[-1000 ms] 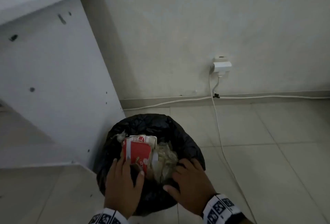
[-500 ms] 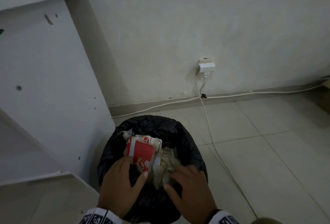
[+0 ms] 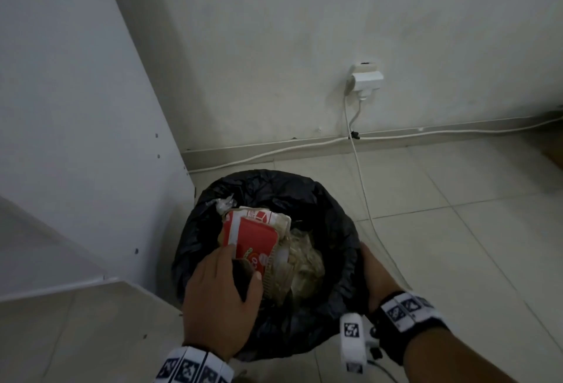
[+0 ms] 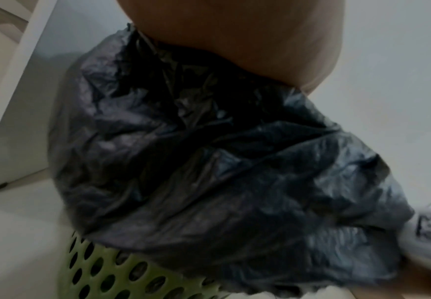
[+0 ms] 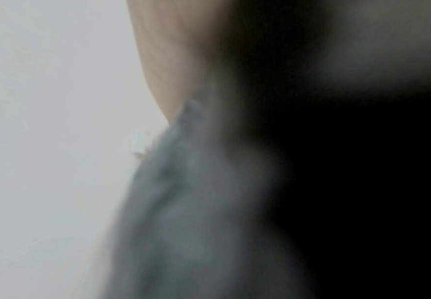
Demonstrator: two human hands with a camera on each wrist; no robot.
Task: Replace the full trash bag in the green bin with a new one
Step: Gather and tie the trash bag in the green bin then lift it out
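Observation:
The black trash bag [image 3: 329,208] lines the bin and is folded over its rim. Inside it lie a red carton [image 3: 249,236] and crumpled wrappers [image 3: 304,254]. My left hand [image 3: 243,262] is on the near-left rim, index finger and thumb curled over the bag's edge beside the carton. My right hand [image 3: 373,273] lies against the bag's outer right side, its fingers hidden. In the left wrist view the bag [image 4: 209,161] hangs over the green perforated bin [image 4: 112,279] under my palm [image 4: 234,30]. The right wrist view is a blur of hand [image 5: 183,60] and bag [image 5: 183,202].
A white cabinet panel [image 3: 76,108] stands close on the bin's left. Behind is a wall with a socket adapter [image 3: 367,77]. A white cable [image 3: 362,187] runs from it across the tiled floor [image 3: 457,230], passing just right of the bin.
My right hand has slid from the near rim out to the bag's right side. The left hand stays on the near-left rim. The head view has moved closer.

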